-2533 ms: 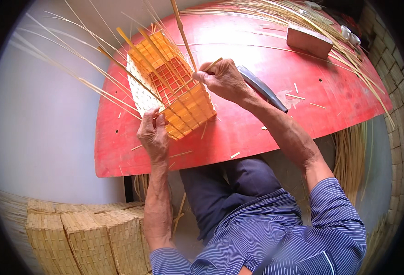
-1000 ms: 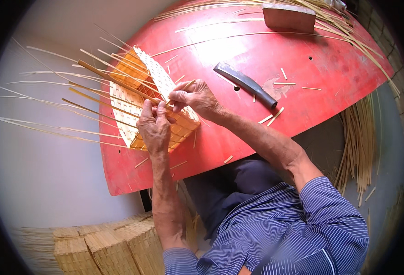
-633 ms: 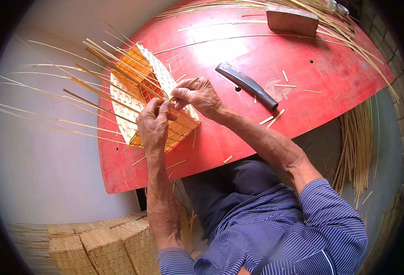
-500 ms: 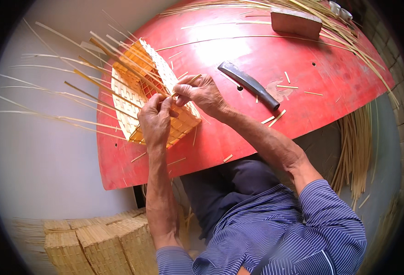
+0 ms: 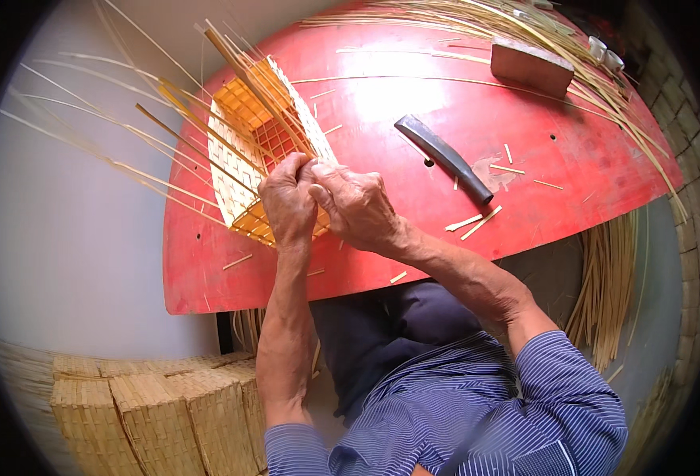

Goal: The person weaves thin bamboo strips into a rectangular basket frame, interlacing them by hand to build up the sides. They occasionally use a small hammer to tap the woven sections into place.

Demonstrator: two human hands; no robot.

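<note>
A woven bamboo basket [image 5: 228, 163] lies on the red table with its open side up, long unwoven strips sticking out past its rim to the left and away from me. My left hand [image 5: 290, 205] is closed at the basket's near right corner, its thumb and fingers pinched on bamboo strips [image 5: 264, 94] that run along the rim. Pressed against it from the right, my right hand [image 5: 359, 208] is also closed, fingers curled under; what lies inside its grip is hidden. Both hands cover that corner of the weave.
A dark curved tool with a hollow round end [image 5: 445, 161] lies right of my hands among short strip offcuts. Farther back, a brick [image 5: 531, 68] rests near long loose strips and small white cups [image 5: 605, 54]. Woven baskets [image 5: 148, 412] stand lower left; a strip bundle [image 5: 604, 289] hangs right.
My hands have come together, the right one turning over against the left. The strip end that stuck out of my right fingers is now hidden. The basket has shifted slightly, and its loose strips swing.
</note>
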